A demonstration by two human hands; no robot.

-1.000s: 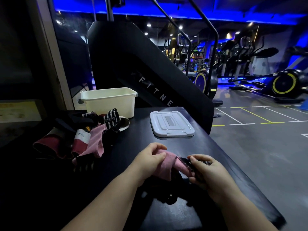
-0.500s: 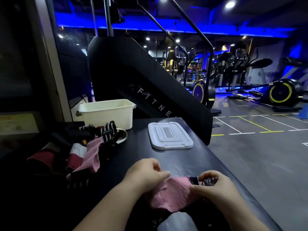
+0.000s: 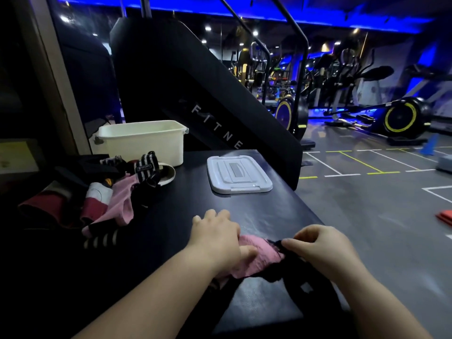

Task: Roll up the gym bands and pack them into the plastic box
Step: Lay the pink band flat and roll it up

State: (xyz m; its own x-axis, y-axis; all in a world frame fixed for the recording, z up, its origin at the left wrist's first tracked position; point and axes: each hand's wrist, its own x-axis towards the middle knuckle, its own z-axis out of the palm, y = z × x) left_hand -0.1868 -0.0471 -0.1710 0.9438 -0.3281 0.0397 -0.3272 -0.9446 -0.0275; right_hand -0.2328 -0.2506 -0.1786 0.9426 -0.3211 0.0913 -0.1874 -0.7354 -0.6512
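A pink and black gym band (image 3: pixel 259 259) lies on the black table (image 3: pixel 195 206) close to me. My left hand (image 3: pixel 216 237) holds its pink part down, thumb curled against the fabric. My right hand (image 3: pixel 315 245) pinches the band's black end, fingers curled. A loose black length trails toward the table's near edge. A heap of other bands (image 3: pixel 115 189), pink, red and black-and-white striped, lies at the left. The cream plastic box (image 3: pixel 144 140) stands open at the back, and its grey lid (image 3: pixel 238 173) lies flat to its right.
A tall black stair machine (image 3: pixel 200 94) rises behind the table. The table's right edge drops to the grey gym floor (image 3: pixel 379 216) with painted lines. Exercise bikes and ellipticals stand far right. A dark wall and frame close off the left.
The band, held up between both hands a second ago, now lies lower and flatter on the table. Both hands have moved down with it, and my view has tilted up.
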